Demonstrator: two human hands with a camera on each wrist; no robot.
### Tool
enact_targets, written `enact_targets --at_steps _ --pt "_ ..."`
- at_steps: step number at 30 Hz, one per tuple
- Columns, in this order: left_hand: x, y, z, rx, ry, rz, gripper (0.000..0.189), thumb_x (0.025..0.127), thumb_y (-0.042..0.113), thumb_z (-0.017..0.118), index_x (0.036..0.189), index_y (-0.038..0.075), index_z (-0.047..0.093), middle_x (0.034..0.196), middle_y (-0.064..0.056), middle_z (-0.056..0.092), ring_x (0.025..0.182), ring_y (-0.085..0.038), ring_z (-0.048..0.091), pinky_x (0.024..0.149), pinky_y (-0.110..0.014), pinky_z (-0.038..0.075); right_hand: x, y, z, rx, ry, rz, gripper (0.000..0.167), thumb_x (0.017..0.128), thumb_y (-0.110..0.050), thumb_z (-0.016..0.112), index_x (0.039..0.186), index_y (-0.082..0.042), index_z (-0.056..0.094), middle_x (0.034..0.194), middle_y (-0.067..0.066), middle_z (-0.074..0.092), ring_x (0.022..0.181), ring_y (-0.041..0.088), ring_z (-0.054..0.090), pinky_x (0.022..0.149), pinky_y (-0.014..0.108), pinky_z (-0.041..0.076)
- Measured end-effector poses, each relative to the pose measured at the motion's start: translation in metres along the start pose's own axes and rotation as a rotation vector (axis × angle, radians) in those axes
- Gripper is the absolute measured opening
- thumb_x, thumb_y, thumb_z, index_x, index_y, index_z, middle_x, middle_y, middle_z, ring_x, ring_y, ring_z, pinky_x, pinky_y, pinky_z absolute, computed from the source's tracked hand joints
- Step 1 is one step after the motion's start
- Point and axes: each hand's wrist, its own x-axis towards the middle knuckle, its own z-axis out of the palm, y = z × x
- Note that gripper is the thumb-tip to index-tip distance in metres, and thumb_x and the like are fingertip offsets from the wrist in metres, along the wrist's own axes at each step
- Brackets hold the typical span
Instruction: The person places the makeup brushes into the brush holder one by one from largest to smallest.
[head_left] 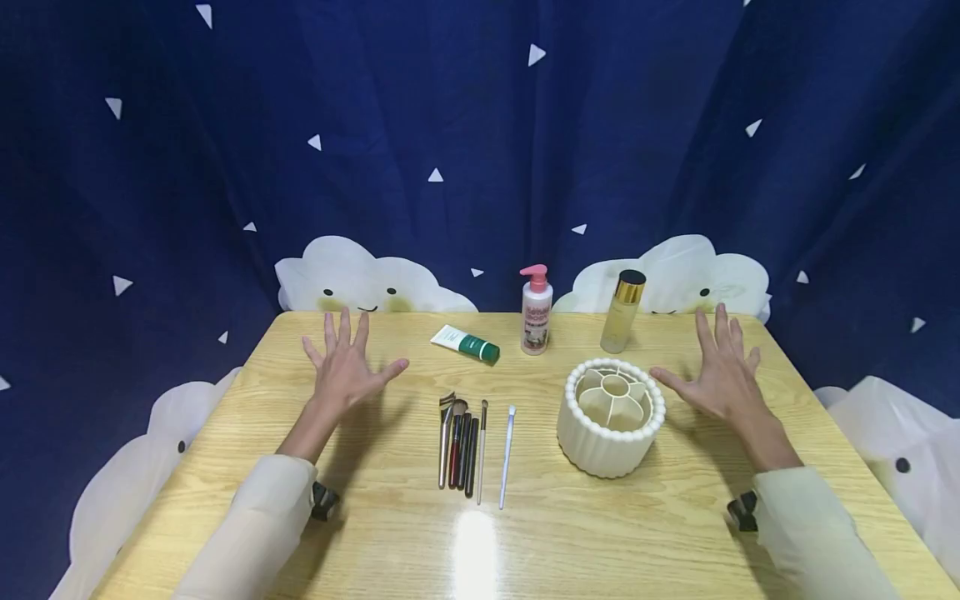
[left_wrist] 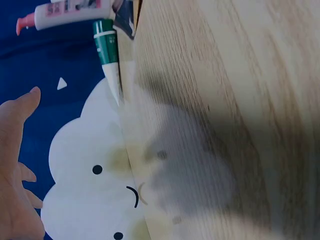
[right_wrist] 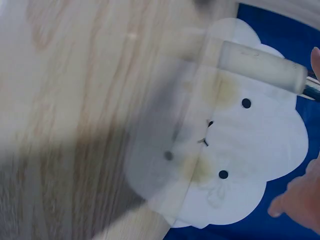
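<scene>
Fingers spread and holding nothing, my left hand hovers over the table's left side. Across from it, my right hand is likewise spread, its thumb near a cream ribbed brush holder with a beaded rim and divided compartments. Between the hands lies a row of makeup brushes, with a pale-handled brush a little apart at its right. A white and green tube lies behind them. Upright at the back are a pink-topped pump bottle and a gold-capped bottle.
The light wooden table reflects a bright glare near its front. Behind it hangs a dark blue curtain with white triangles and cloud faces. Dark wrist devices sit at both sleeve cuffs.
</scene>
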Motion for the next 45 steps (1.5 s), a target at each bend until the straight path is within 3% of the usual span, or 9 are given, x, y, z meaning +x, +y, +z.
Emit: enact_targets --at_steps 10,16,23,27,32,36,38,40,45 --pt "-0.009 0.013 0.000 -0.123 -0.092 -0.015 0.105 0.079 0.064 0.059 0.151 0.002 0.014 0.157 -0.025 0.002 0.145 -0.044 0.000 0.114 -0.062 0.013 -0.010 -0.027 -0.015 0.284 -0.024 0.012 0.101 0.086 -0.050 0.060 0.152 -0.019 -0.010 0.159 0.006 -0.016 0.146 0.035 -0.009 0.106 0.074 0.005" --pt "-0.015 0.022 0.005 -0.199 -0.140 -0.022 0.099 0.081 0.058 0.062 0.150 0.002 0.018 0.155 -0.027 0.014 0.140 -0.048 0.017 0.109 -0.062 0.026 -0.021 -0.043 -0.020 0.340 -0.026 -0.046 0.098 0.085 -0.043 0.064 0.153 -0.021 -0.003 0.161 0.007 -0.006 0.145 0.042 0.004 0.101 0.075 0.017" --pt "-0.023 0.035 0.013 -0.331 -0.252 -0.101 0.098 0.081 0.055 0.065 0.148 -0.001 0.021 0.149 -0.030 0.024 0.135 -0.047 0.029 0.107 -0.061 0.031 -0.033 -0.063 -0.019 0.383 -0.072 -0.052 0.103 0.081 -0.043 0.069 0.152 -0.030 -0.005 0.160 0.012 0.006 0.139 0.052 0.018 0.098 0.075 0.022" --pt "-0.026 0.044 0.020 -0.406 -0.287 -0.119 0.091 0.081 0.051 0.068 0.142 -0.007 0.032 0.141 -0.028 0.040 0.124 -0.044 0.047 0.098 -0.052 0.045 -0.038 -0.073 -0.017 0.399 -0.130 -0.066 0.105 0.079 -0.042 0.071 0.153 -0.028 -0.002 0.159 0.017 0.011 0.136 0.054 0.022 0.099 0.074 0.024" --pt "-0.028 0.053 0.031 -0.450 -0.310 -0.122 0.076 0.081 0.043 0.071 0.128 -0.011 0.048 0.121 -0.026 0.059 0.105 -0.036 0.061 0.085 -0.043 0.054 -0.040 -0.077 -0.009 0.434 -0.206 -0.082 0.107 0.076 -0.042 0.074 0.153 -0.021 0.002 0.155 0.025 0.016 0.135 0.053 0.025 0.099 0.073 0.026" --pt "-0.029 0.057 0.039 -0.481 -0.331 -0.133 0.046 0.079 0.035 0.075 0.095 -0.006 0.062 0.080 -0.010 0.063 0.073 -0.021 0.060 0.062 -0.029 0.049 -0.042 -0.078 -0.004 0.486 -0.250 -0.082 0.113 0.073 -0.040 0.077 0.153 -0.017 0.002 0.153 0.029 0.019 0.135 0.053 0.026 0.100 0.072 0.026" --pt "-0.030 0.058 0.043 -0.514 -0.343 -0.141 0.034 0.079 0.029 0.076 0.075 0.000 0.059 0.062 -0.001 0.054 0.059 -0.016 0.058 0.051 -0.023 0.039 -0.042 -0.078 -0.002 0.496 -0.263 -0.079 0.115 0.071 -0.040 0.079 0.153 -0.014 0.002 0.153 0.029 0.019 0.136 0.052 0.026 0.101 0.072 0.025" --pt "-0.031 0.060 0.047 -0.551 -0.358 -0.158 0.037 0.079 0.024 0.076 0.061 0.006 0.049 0.051 0.003 0.045 0.050 -0.015 0.060 0.044 -0.020 0.032 -0.044 -0.078 -0.002 0.491 -0.275 -0.076 0.116 0.071 -0.041 0.079 0.153 -0.012 0.003 0.153 0.028 0.020 0.136 0.051 0.025 0.102 0.071 0.024" --pt "-0.034 0.063 0.057 -0.586 -0.355 -0.207 0.042 0.077 0.017 0.077 0.057 0.012 0.040 0.047 0.005 0.041 0.050 -0.020 0.065 0.039 -0.017 0.032 -0.046 -0.080 -0.002 0.443 -0.281 -0.085 0.110 0.070 -0.044 0.079 0.151 -0.005 0.014 0.150 0.028 0.027 0.135 0.049 0.030 0.102 0.069 0.028"
